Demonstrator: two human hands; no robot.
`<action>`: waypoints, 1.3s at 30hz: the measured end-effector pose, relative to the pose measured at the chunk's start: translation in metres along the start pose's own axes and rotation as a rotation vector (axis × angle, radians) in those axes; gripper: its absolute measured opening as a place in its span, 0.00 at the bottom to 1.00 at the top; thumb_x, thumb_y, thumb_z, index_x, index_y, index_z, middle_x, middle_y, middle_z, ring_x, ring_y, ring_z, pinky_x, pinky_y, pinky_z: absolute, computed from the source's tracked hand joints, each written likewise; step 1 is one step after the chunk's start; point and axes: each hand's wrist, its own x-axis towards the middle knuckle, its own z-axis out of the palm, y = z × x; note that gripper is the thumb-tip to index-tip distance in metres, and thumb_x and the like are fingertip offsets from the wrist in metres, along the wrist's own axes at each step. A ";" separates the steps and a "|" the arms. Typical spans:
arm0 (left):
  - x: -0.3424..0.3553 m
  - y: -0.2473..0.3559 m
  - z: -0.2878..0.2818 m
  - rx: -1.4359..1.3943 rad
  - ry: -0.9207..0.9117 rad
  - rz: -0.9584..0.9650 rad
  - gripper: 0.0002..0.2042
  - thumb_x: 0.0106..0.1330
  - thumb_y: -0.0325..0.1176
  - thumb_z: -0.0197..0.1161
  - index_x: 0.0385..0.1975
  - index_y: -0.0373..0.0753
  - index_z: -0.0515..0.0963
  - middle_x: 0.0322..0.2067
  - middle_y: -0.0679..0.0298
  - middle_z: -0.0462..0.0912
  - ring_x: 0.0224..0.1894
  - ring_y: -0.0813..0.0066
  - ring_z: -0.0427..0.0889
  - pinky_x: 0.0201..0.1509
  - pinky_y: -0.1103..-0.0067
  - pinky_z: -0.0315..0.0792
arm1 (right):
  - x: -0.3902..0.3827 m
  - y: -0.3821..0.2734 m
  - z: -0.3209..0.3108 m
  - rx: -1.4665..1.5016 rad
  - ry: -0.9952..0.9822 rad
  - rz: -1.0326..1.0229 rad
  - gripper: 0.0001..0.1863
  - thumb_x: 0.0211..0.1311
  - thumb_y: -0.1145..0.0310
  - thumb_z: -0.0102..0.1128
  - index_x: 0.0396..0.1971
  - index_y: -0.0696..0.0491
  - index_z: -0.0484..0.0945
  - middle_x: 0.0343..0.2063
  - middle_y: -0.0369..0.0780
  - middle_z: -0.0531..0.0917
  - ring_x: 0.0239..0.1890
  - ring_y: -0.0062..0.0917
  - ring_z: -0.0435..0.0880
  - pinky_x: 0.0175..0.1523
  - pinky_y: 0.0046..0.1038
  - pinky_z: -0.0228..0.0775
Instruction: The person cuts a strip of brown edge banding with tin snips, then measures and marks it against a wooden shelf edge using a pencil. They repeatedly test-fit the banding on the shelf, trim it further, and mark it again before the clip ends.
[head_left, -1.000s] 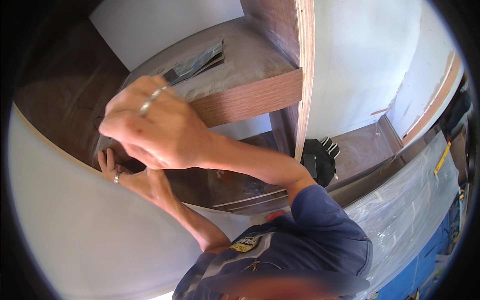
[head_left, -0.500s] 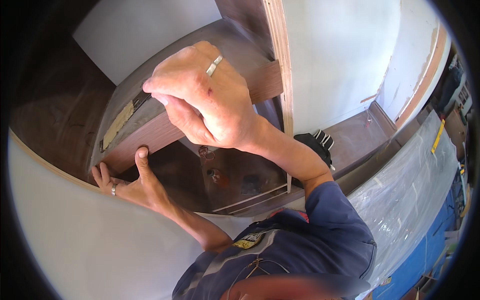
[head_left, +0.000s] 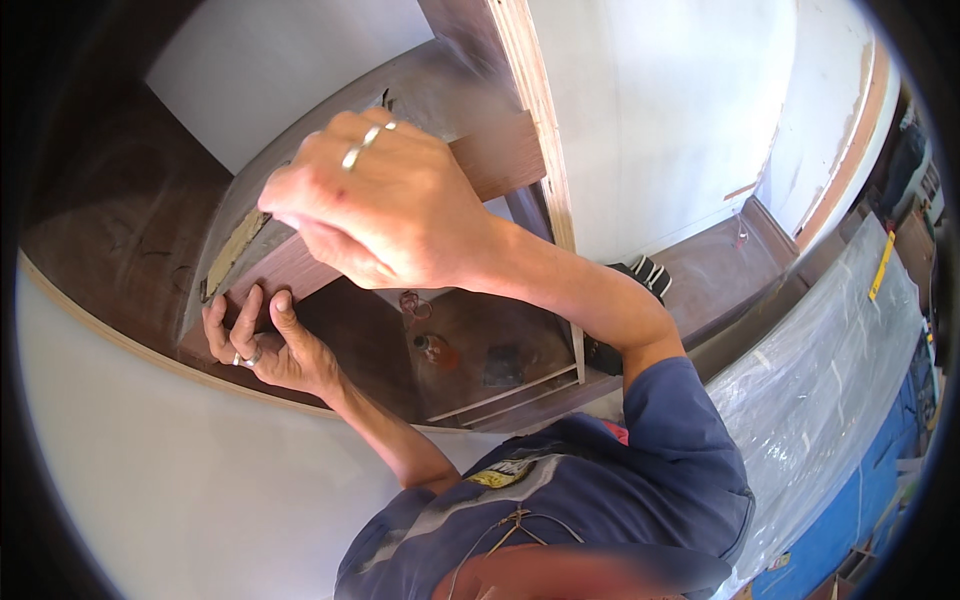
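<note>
My right hand point(head_left: 370, 200) hovers over the shelf point(head_left: 250, 170), fingers curled in a pinch; what they hold is hidden. Left of it, a strip of cream, crusty material point(head_left: 233, 255) with a dark edge lies along the shelf. My left hand point(head_left: 270, 340) is lower left, a ring on it, fingers bent and apart, their tips against the reddish wooden board point(head_left: 490, 155) along the shelf's front. The board's middle is hidden behind my right hand.
An upright plywood edge point(head_left: 545, 150) divides the cabinet from a pale recess point(head_left: 660, 100). The lower compartment holds a bottle point(head_left: 435, 350) and coiled wire point(head_left: 415, 305). A black bag point(head_left: 650, 280) sits right of the divider. Plastic sheeting point(head_left: 800, 390) and a yellow level point(head_left: 882, 265) are at right.
My right hand moved up and right, then slightly back down-left. My left hand shifted right, its fingers now more bent. The cream strip, hidden a second ago, shows.
</note>
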 end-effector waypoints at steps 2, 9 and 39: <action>0.000 -0.003 -0.003 0.020 -0.012 -0.002 0.08 0.67 0.33 0.69 0.41 0.39 0.81 0.56 0.61 0.67 0.65 0.62 0.68 0.63 0.70 0.75 | 0.001 0.003 -0.004 0.071 0.027 0.013 0.16 0.49 0.82 0.66 0.39 0.51 0.79 0.25 0.34 0.80 0.26 0.28 0.77 0.32 0.29 0.66; -0.001 0.002 -0.007 0.118 0.013 -0.021 0.04 0.64 0.30 0.71 0.33 0.40 0.84 0.53 0.63 0.68 0.63 0.63 0.68 0.57 0.73 0.75 | 0.001 0.007 -0.016 0.002 -0.053 0.007 0.17 0.44 0.78 0.69 0.35 0.49 0.76 0.25 0.33 0.78 0.30 0.28 0.79 0.37 0.30 0.69; -0.028 0.049 0.045 0.401 -0.004 -0.050 0.45 0.41 0.55 0.84 0.54 0.35 0.67 0.57 0.52 0.63 0.63 0.48 0.59 0.69 0.51 0.51 | 0.007 0.011 -0.036 0.072 -0.230 0.036 0.10 0.64 0.83 0.60 0.44 0.61 0.78 0.37 0.46 0.85 0.40 0.32 0.84 0.47 0.30 0.76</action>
